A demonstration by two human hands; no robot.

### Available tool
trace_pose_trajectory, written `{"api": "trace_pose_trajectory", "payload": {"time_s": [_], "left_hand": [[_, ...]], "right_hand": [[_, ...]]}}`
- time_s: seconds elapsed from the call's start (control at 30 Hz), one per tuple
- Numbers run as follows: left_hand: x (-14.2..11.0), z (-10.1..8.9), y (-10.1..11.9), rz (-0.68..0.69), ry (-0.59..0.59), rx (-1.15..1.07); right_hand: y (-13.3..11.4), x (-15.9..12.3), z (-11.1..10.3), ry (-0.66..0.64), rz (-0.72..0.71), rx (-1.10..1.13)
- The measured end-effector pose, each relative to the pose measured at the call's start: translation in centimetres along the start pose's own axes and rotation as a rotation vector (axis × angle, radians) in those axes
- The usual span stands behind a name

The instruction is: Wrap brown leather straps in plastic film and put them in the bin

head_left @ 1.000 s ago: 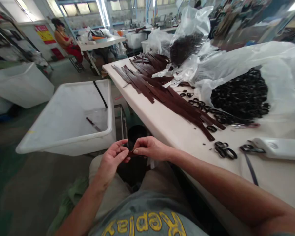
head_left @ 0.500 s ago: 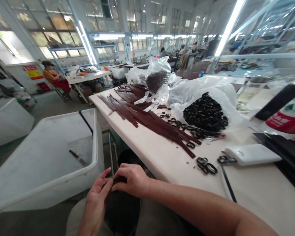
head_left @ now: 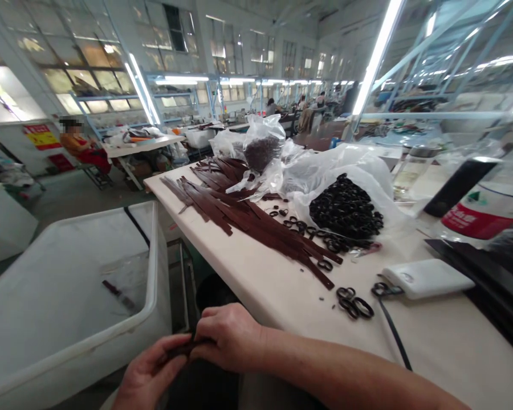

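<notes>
Down in front of me, past the table's edge, both hands pinch a dark brown strap (head_left: pixel 183 348). My left hand (head_left: pixel 150 367) has its thumb and fingers closed on one part of it. Close beside it, my right hand (head_left: pixel 231 337) grips the strap with bent fingers that hide much of it. On the table lies a fanned pile of brown leather straps (head_left: pixel 256 228), some with a hole near the end. Small black loops (head_left: pixel 354 303) are scattered near the straps. A clear plastic bag (head_left: pixel 354 162) lies open, full of black loops (head_left: pixel 346 208).
At left stands a large white bin (head_left: pixel 154 267) with a brown strap (head_left: pixel 118 293) inside. The white table (head_left: pixel 277 287) also bears a white device (head_left: pixel 427 278), a bottle with a red label (head_left: pixel 481 216) and dark flat pieces (head_left: pixel 487 273). A person (head_left: pixel 81 145) sits further back.
My left hand has shifted left and down, and its fingers have closed along the strap, which shows more between the hands. The right hand is slightly lower. The whole view has shifted a little.
</notes>
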State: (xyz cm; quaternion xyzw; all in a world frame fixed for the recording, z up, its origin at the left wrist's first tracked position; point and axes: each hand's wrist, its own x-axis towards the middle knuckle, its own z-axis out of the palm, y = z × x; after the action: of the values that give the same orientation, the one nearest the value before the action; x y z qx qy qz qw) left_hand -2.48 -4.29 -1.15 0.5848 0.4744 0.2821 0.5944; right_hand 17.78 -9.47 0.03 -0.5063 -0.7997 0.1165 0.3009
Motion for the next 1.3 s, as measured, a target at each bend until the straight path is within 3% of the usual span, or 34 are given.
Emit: {"api": "trace_pose_trajectory", "payload": {"time_s": [0.1, 0.2, 0.43, 0.57, 0.67, 0.77, 0.87, 0.97, 1.1, 1.2, 1.3], "left_hand": [[0.5, -0.2, 1.4, 0.227, 0.014, 0.289], [0.9, 0.2, 3.1, 0.402, -0.047, 0.486], [1.9, 1.1, 4.0, 0.598, -0.169, 0.676], [3.4, 1.6, 3.9, 0.582, -0.289, 0.743], [4.8, 2.1, 4.7, 0.545, -0.399, 0.739], [6.6, 2.5, 6.3, 0.43, -0.633, 0.796], [10.0, 3.7, 8.7, 0.278, -0.851, 0.87], [15.2, 7.3, 11.0, 0.395, -0.74, 0.918], [22.5, 15.8, 12.8, 0.74, -0.497, 0.939], [26.4, 22.4, 13.3, 0.816, -0.394, 0.941], [28.9, 27.3, 13.3, 0.856, -0.348, 0.974]], "right_hand": [[0.1, -0.1, -0.9, 0.019, 0.031, 0.041], [0.3, -0.2, -2.0, 0.042, 0.052, 0.109], [1.3, -0.3, -3.5, -0.03, 0.109, 0.123], [2.0, -0.6, -3.4, -0.152, 0.137, -0.018], [2.6, -1.0, -2.9, -0.175, 0.183, -0.062], [3.2, -1.4, -2.0, -0.153, 0.229, -0.035], [3.5, -1.5, -1.2, -0.186, 0.245, -0.053], [3.7, -1.4, -0.4, -0.242, 0.234, -0.086], [4.2, -1.4, 0.2, -0.249, 0.224, -0.073], [4.4, -1.6, 0.5, -0.266, 0.203, -0.065], [4.5, -1.6, 0.7, -0.268, 0.166, -0.073]]}}
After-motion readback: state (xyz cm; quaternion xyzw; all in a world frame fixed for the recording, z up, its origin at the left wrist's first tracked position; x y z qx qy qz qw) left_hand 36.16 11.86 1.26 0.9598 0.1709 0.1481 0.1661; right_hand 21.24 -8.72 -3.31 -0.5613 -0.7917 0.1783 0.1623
